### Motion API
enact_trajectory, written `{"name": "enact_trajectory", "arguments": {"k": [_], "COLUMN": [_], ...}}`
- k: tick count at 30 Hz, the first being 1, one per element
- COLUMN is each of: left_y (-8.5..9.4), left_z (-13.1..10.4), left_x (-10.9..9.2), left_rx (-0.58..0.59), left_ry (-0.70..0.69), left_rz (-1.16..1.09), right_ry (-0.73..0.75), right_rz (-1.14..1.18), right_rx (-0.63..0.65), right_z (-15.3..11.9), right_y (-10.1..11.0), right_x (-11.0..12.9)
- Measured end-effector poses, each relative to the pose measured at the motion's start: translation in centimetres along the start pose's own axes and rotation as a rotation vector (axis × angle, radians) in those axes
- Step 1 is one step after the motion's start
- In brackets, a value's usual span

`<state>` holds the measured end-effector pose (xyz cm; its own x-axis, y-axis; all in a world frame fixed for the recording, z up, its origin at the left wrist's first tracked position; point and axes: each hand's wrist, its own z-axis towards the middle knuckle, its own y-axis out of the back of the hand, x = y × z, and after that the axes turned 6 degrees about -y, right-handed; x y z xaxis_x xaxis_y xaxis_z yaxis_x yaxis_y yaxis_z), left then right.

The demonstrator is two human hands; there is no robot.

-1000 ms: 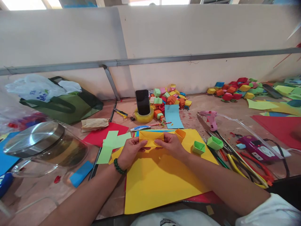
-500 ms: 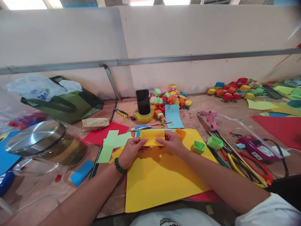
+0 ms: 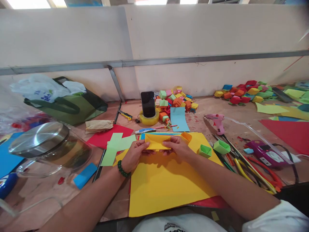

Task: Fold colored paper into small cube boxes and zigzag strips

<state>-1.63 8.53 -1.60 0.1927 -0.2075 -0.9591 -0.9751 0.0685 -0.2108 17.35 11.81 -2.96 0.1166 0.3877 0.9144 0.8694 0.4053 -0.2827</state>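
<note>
A creased piece of yellow paper [image 3: 157, 141] is stretched between my two hands, above a large stack of yellow sheets [image 3: 169, 187]. My left hand [image 3: 135, 152], with a dark green bead bracelet at the wrist, pinches its left end, thumb on the near face. At the other end, my right hand [image 3: 179, 147] grips the paper the same way; the fingers behind it are partly hidden. Just right of that hand lies a small orange-yellow folded paper box [image 3: 186, 138]. Two green folded paper boxes [image 3: 205, 150] sit farther right.
Pink glue gun [image 3: 217, 121], pliers [image 3: 243, 170] and a purple power block [image 3: 265, 154] lie right. A phone [image 3: 148, 104] stands in a tape roll before piled paper cubes [image 3: 177, 102]. A glass teapot [image 3: 58, 145] and green bag [image 3: 84, 106] are left.
The paper's right side has dipped slightly and my right thumb has shifted a little along it. Both hands keep hold; the whole view has drifted slightly.
</note>
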Motion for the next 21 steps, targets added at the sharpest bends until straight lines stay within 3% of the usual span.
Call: {"name": "enact_trajectory", "arguments": {"k": [10,17,21], "left_y": [0.8,2.1,2.8], "left_z": [0.5,1.0,1.2], "left_x": [0.2,-0.9,-1.3], "left_rx": [0.045,0.102,0.145], "left_ry": [0.021,0.203,0.202], "left_rz": [-0.087,-0.009,-0.022], "right_ry": [0.024,0.05,0.075], "right_rz": [-0.054,-0.039,-0.048], "right_rx": [0.094,0.169,0.182], "right_z": [0.3,0.5,0.5], "right_y": [0.6,0.8,0.6], "right_x": [-0.3,-0.6,-0.5]}}
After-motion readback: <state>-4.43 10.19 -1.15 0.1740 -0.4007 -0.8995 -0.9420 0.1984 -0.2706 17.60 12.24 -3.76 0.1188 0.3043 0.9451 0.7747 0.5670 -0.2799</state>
